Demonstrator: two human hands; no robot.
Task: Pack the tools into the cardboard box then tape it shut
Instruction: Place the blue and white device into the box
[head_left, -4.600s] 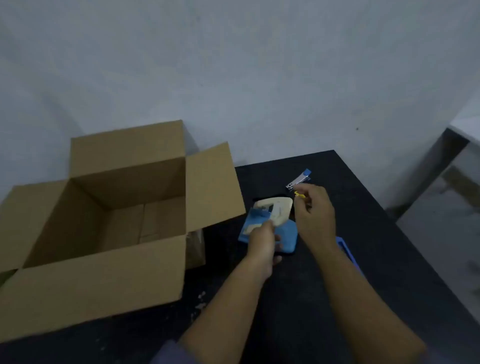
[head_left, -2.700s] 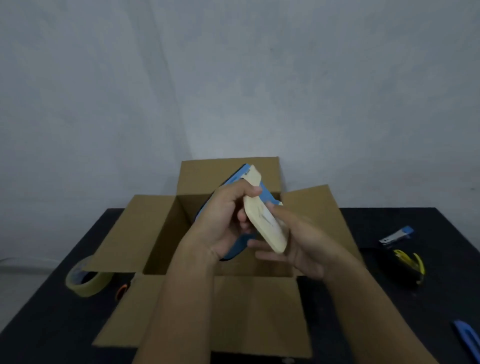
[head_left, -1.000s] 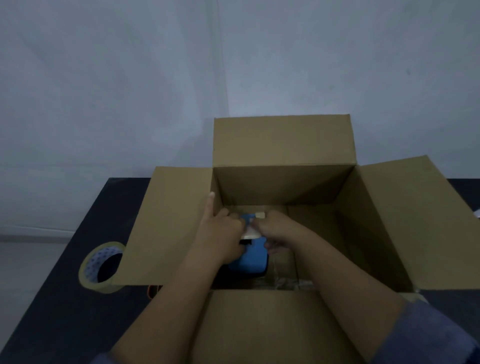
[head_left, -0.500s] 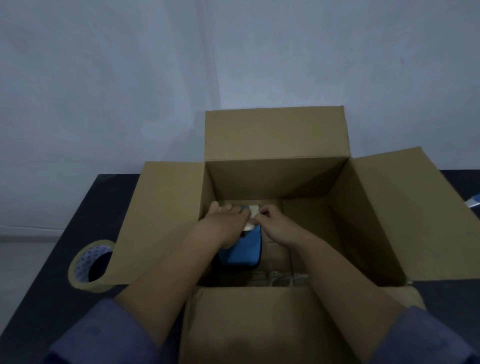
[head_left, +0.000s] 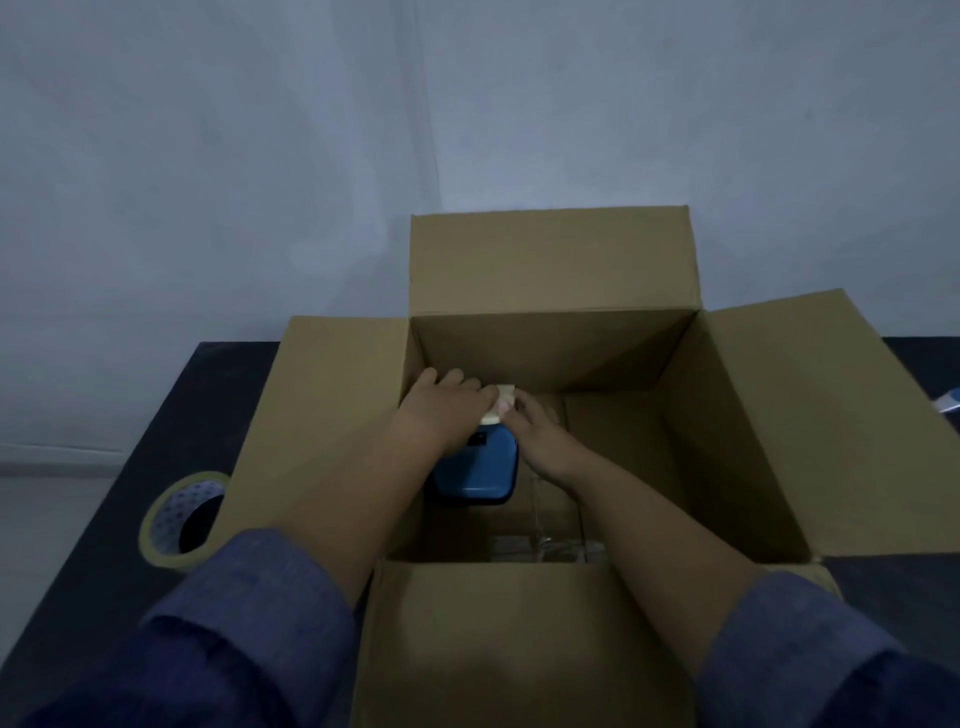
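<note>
The open cardboard box (head_left: 550, 270) stands on a black table with all flaps spread. Inside, at the back left of the box floor, lies a blue and cream tool (head_left: 475, 470). My left hand (head_left: 441, 410) rests on its cream top from the left. My right hand (head_left: 535, 436) holds the same end from the right. Both forearms reach down into the box, and much of the tool's cream part is hidden under my fingers.
A roll of packing tape (head_left: 179, 519) stands on the black table (head_left: 130, 467) just left of the box's left flap. A blue object (head_left: 948, 402) peeks in at the right frame edge. A grey wall rises behind the table.
Over the earlier frames my hands carried the blue and cream tool from the table into the box. In the last second they lowered it to the box floor and pushed it toward the back.
</note>
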